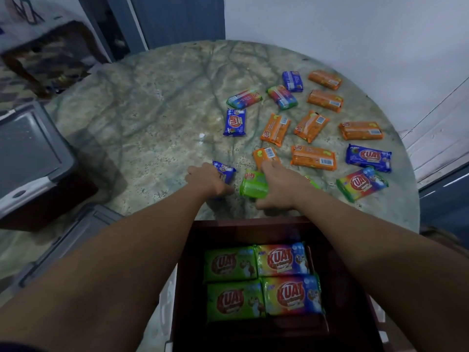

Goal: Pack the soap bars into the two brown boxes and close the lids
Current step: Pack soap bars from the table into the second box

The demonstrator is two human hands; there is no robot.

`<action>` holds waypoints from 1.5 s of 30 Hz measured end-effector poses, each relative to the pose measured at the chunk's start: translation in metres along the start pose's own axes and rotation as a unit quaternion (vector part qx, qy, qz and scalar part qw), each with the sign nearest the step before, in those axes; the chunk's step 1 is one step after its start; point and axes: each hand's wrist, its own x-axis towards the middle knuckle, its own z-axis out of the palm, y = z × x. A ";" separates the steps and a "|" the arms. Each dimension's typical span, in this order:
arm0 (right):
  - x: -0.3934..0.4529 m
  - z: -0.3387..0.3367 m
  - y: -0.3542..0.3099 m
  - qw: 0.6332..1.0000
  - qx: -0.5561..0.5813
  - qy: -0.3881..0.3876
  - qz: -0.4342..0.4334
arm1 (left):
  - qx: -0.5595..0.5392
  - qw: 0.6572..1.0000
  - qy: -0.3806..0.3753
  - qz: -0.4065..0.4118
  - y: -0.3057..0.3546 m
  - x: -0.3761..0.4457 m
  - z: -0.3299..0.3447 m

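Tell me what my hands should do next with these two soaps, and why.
Probably lift both and bring them back into the brown box. Your left hand holds a blue bar and your right hand a green bar, and the box, open below your arms, shows four bars.

Single head-worn wide-angle view, looking forward and down, close over marble table (pixel 162 102), open brown box (pixel 337 250) at 6 o'clock

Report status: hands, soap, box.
Left hand grips blue bar; right hand grips green bar. Brown box open, four bars showing. Many bars left on table.
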 end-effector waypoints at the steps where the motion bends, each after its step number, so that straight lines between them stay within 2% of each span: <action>1: -0.002 -0.003 -0.002 1.000 0.014 0.021 -0.001 | -0.011 1.000 -0.005 -0.002 -0.001 -0.002 -0.001; 4: -0.009 -0.010 -0.006 0.997 0.005 0.083 -0.004 | -0.095 0.995 0.018 0.027 -0.002 -0.007 -0.006; 7: -0.020 -0.019 -0.013 0.991 0.040 0.131 0.013 | -0.126 0.986 0.069 0.088 0.001 -0.016 -0.016; 13: -0.051 -0.029 -0.026 0.974 0.072 0.213 0.001 | -0.053 0.962 0.198 0.182 -0.004 -0.060 -0.035; 18: -0.097 -0.019 -0.032 0.956 0.084 0.279 -0.027 | -0.049 0.937 0.256 0.233 -0.016 -0.111 -0.034; 21: -0.128 -0.006 -0.034 0.947 0.089 0.302 -0.055 | -0.040 0.928 0.265 0.257 -0.029 -0.143 -0.024; 23: -0.148 0.002 -0.030 0.954 0.079 0.282 -0.070 | -0.016 0.926 0.264 0.269 -0.038 -0.164 -0.014; 25: -0.167 0.009 -0.024 0.972 0.071 0.213 -0.070 | 0.022 0.926 0.251 0.281 -0.047 -0.183 0.000; 28: -0.180 0.019 -0.015 0.991 0.015 0.102 -0.082 | 0.078 0.919 0.203 0.330 -0.060 -0.199 0.026; 30: -0.177 0.025 -0.013 0.993 -0.038 0.069 -0.087 | 0.114 0.908 0.162 0.369 -0.066 -0.201 0.040; 36: -0.165 0.035 -0.007 0.990 -0.085 0.058 -0.092 | 0.263 0.882 0.130 0.368 -0.070 -0.193 0.050; 45: -0.166 0.036 -0.007 0.990 -0.098 0.042 -0.095 | 0.267 0.880 0.137 0.369 -0.073 -0.187 0.054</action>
